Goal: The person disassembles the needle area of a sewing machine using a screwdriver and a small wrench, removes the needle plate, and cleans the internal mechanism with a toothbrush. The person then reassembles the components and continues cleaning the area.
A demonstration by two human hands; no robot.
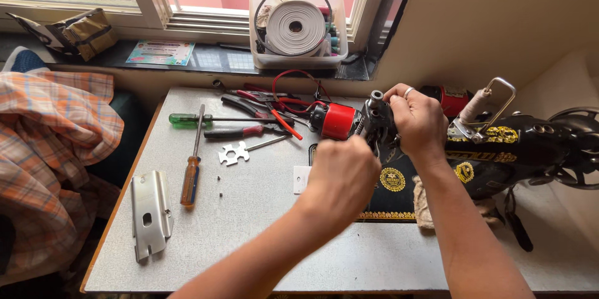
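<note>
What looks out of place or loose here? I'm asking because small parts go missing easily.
A bare silver metal plate lies apart from the black sewing machine, near the grey table's left edge. Two tiny dark screws sit loose beside the orange-handled screwdriver. Both hands, left and right, are at the machine's head end.

Grey table (262,236) — bearing screwdrivers (191,171), pliers (256,109), a metal plate (150,212) and a black sewing machine (499,149).

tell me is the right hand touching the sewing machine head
Touching. The head view shows the right hand wrapped around the end of the black sewing machine, fingers pressed on it.
</note>
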